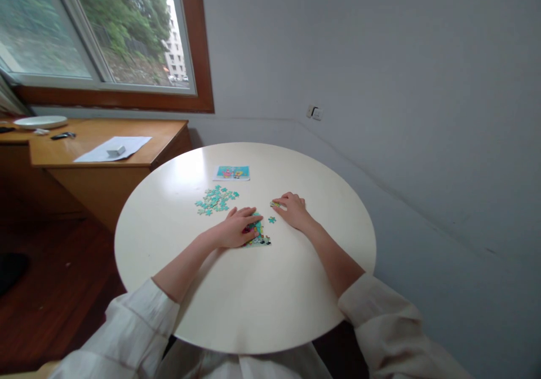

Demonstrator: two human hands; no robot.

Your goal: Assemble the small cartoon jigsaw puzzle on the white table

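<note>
A partly joined jigsaw puzzle (pixel 258 239) lies on the round table. Across its upper left part rests my left hand (pixel 236 229), fingers stretched out and flat, covering some of the picture. My right hand (pixel 292 210) is up and to the right of the puzzle, thumb and fingertips closed on a small yellowish puzzle piece (pixel 274 204) at the tabletop. Between the two hands lies a single teal puzzle piece (pixel 272 220), touched by neither. A loose pile of teal puzzle pieces (pixel 215 199) is spread beyond my left hand.
A colourful picture card (pixel 231 173) lies at the far side of the white round table (pixel 236 300). To the left stands a wooden desk (pixel 169 136) with a paper sheet (pixel 101 152), a small white box (pixel 116 150) and a white plate (pixel 41 122). A wall borders the right side.
</note>
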